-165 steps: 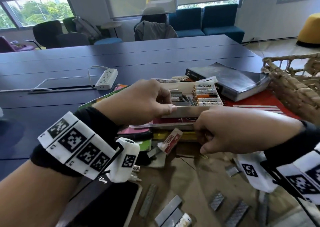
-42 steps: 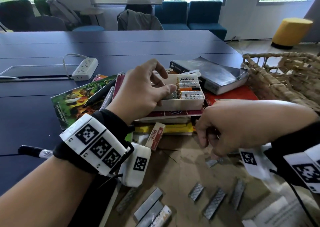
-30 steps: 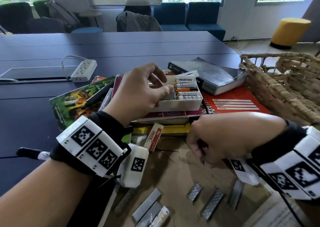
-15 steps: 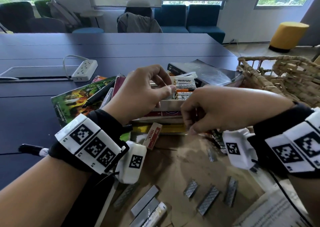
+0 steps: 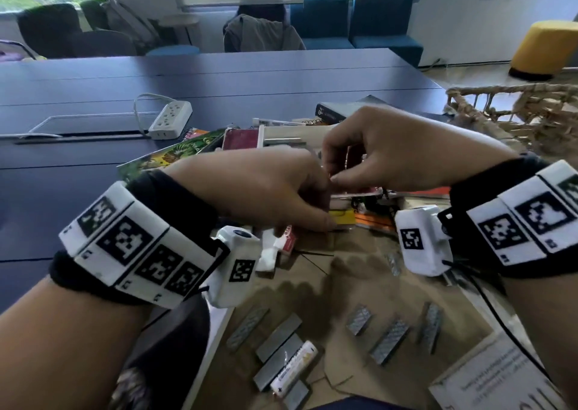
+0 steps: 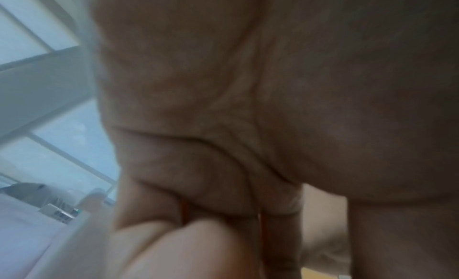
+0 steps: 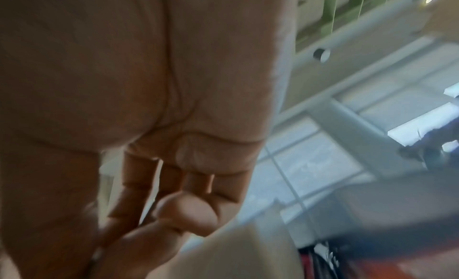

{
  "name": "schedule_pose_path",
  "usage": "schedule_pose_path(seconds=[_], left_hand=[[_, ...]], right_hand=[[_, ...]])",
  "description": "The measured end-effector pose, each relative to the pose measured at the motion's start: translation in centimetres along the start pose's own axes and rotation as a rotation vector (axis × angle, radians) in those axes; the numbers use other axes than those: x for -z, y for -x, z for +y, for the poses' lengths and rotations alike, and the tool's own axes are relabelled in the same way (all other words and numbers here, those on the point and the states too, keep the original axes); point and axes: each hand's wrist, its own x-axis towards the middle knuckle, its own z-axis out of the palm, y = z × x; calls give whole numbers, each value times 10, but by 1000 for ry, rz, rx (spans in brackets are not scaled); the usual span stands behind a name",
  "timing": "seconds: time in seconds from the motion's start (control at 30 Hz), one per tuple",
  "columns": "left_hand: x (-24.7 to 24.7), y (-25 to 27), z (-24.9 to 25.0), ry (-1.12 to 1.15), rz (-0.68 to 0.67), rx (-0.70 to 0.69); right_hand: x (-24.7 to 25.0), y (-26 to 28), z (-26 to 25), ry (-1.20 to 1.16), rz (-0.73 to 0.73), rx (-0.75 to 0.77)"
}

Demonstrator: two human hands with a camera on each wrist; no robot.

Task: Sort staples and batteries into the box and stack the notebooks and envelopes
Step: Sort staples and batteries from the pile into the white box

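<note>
My right hand hovers over the white box, thumb and fingertips pinched together. In the right wrist view a thin silvery sliver shows between them, apparently a staple strip. My left hand curls against the box's near side and hides most of it; the left wrist view shows only curled fingers. Several staple strips and one battery lie on a brown envelope close to me. The box sits on a maroon notebook. A green notebook lies to its left.
A wicker basket stands at the right and a black book lies behind the box. A power strip is at the back left. An eraser lies under my left hand. A printed sheet is at the near right.
My right hand rose from the envelope with its fingers pinched and moved up over the box. My left hand stayed at the box and sank lower on its near side.
</note>
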Motion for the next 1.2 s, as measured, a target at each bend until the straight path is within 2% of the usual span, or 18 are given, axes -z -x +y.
schedule_pose_path(seconds=[0.13, 0.27, 0.37, 0.47, 0.73, 0.87, 0.97, 1.1, 1.2], left_hand=[[-7, -5, 10, -130, -113, 33], [-13, -4, 23, -236, -247, 50], [-25, -3, 30, -401, -386, 114], [-35, -6, 36, -492, -456, 181], [-43, -12, 41, -498, -589, 133], [-41, -12, 34, -384, -534, 120], [-26, -11, 24, -124, -368, 90], [-3, -9, 7, 283, -153, -34], [4, -6, -10, 539, 61, -92]], right_hand=[[-2, 2, 1, 21, 35, 21], [8, 6, 1, -3, 150, 15], [10, 10, 0, -8, 200, 9], [9, 12, 0, -2, 216, -5], [2, 10, 2, 17, 242, -44], [1, 9, 2, 35, 282, -42], [1, 8, 2, 22, 328, -44], [-1, 7, 4, -14, 459, -33], [-1, 5, 7, -26, 531, -39]])
